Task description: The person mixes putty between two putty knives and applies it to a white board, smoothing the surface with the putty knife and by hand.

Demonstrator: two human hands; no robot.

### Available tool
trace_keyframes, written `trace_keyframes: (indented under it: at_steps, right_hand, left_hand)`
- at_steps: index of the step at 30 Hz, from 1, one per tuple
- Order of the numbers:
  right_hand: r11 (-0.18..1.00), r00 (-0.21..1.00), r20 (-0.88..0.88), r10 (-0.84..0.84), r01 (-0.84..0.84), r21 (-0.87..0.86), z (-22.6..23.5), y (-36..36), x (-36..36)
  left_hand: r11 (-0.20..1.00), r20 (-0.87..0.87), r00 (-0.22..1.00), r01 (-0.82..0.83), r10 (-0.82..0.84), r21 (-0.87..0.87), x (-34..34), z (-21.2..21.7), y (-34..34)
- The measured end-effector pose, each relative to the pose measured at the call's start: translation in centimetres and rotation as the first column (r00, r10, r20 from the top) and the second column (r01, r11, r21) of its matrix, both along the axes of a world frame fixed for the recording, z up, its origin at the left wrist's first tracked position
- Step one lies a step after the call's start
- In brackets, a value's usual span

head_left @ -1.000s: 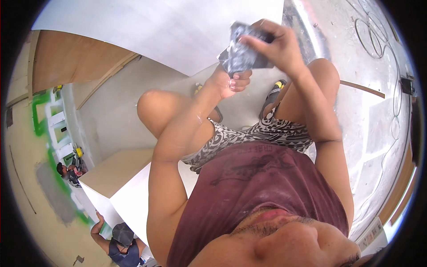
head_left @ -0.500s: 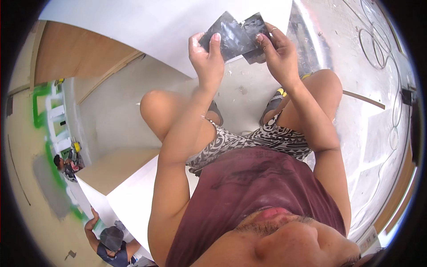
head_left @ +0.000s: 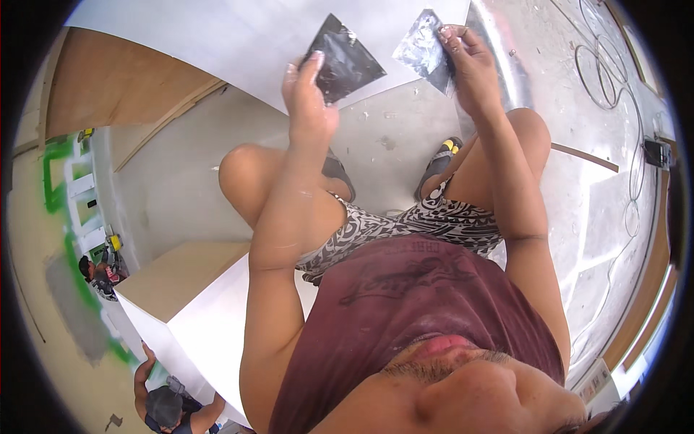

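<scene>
My left hand (head_left: 309, 101) is closed on a dark, thin, square putty spreader (head_left: 348, 64), with the thumb lying on its face. Faint pale smears mark that face. Opposite it, my right hand (head_left: 475, 71) pinches a second putty spreader (head_left: 423, 45) by its right edge. That one is mostly coated with whitish paste. A gap separates the two spreaders. Both are held up over the near edge of a large white panel (head_left: 217, 43). White residue shows on my left fingertips.
A white box-like piece (head_left: 210, 325) stands at my left, close to my elbow. Beyond it are two people, one (head_left: 165, 405) reaching up to its side. Looped cable (head_left: 600, 76) and a thin strip (head_left: 585, 157) lie on the floor at right. Brown board (head_left: 123, 79) stands far left.
The two putty spreaders were overlapping and touching; now they are apart. My left hand has moved left and turned its spreader, and my right hand has shifted right and up.
</scene>
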State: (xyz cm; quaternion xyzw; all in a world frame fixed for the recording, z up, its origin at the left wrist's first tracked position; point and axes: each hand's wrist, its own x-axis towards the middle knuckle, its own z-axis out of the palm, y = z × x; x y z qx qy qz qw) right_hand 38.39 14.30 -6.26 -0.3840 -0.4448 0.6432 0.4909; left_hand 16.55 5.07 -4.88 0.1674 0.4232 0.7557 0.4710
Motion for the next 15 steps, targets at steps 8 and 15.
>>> trace_keyframes:
  at_steps: [8,15]
  right_hand:
    - [0.952,0.956,0.025,0.293,-0.294,0.085,-0.7,-4.1,-3.7]
    - [0.891,0.736,-0.58,0.349,-0.452,-0.036,3.3,-5.1,-3.9]
  left_hand:
    - [0.988,0.115,0.992,0.073,-0.058,-0.135,3.8,-0.6,0.2]
    - [0.991,-0.231,0.964,-0.135,0.128,-0.013,2.8,-1.9,0.9]
